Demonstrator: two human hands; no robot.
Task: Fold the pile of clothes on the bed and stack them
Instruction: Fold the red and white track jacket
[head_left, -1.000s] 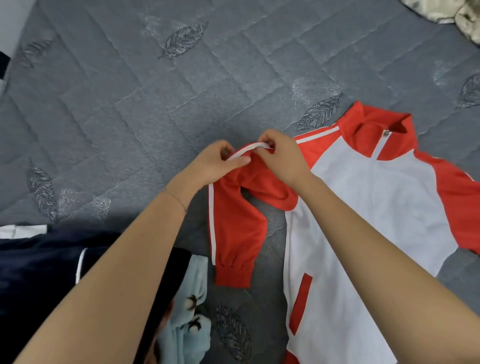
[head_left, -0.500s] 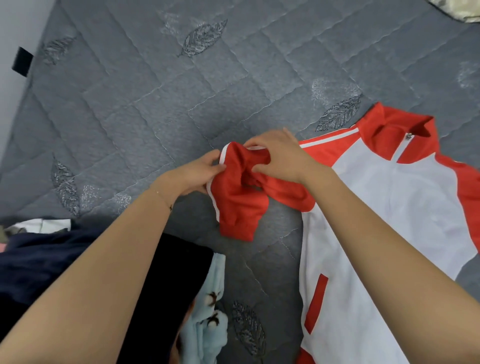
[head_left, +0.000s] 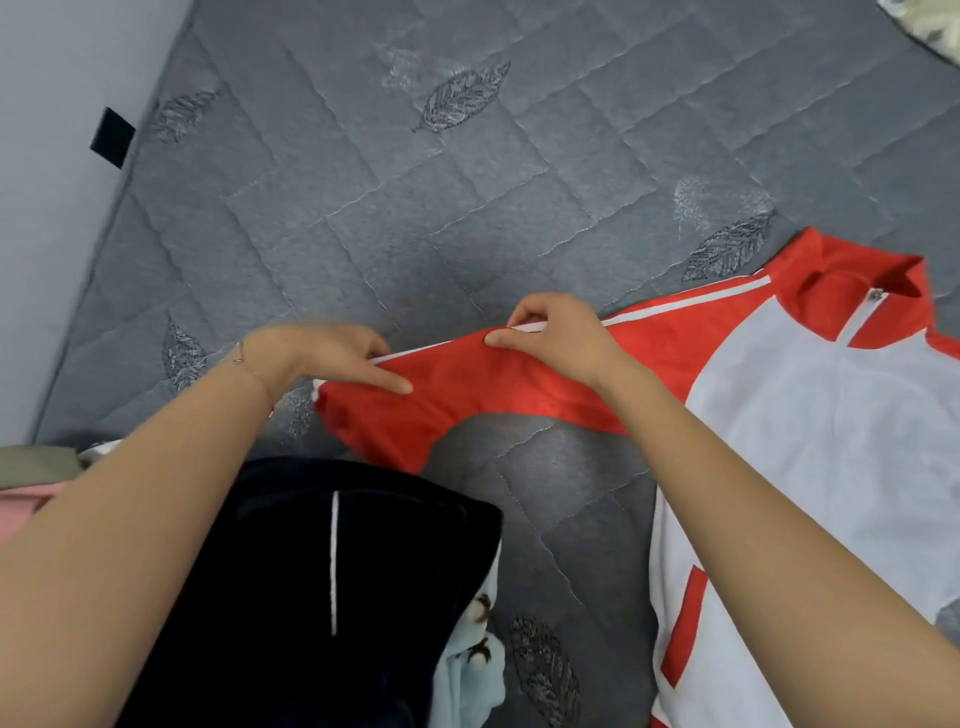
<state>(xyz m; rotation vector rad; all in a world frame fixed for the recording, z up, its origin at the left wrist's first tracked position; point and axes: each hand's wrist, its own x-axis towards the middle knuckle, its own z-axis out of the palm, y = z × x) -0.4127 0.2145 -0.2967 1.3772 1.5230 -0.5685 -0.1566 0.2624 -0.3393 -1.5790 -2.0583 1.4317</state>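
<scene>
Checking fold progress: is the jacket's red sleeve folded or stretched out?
Stretched out: the left hand and right hand hold the red sleeve sideways, not over the jacket.

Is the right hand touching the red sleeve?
Touching. The head view shows the right hand pinching the red sleeve at its white-striped top edge, thumb and finger closed on the cloth with no gap.

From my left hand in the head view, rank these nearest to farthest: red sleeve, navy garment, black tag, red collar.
1. red sleeve, touching the left hand.
2. navy garment, just below.
3. black tag, upper left bed edge.
4. red collar, far right.
</scene>
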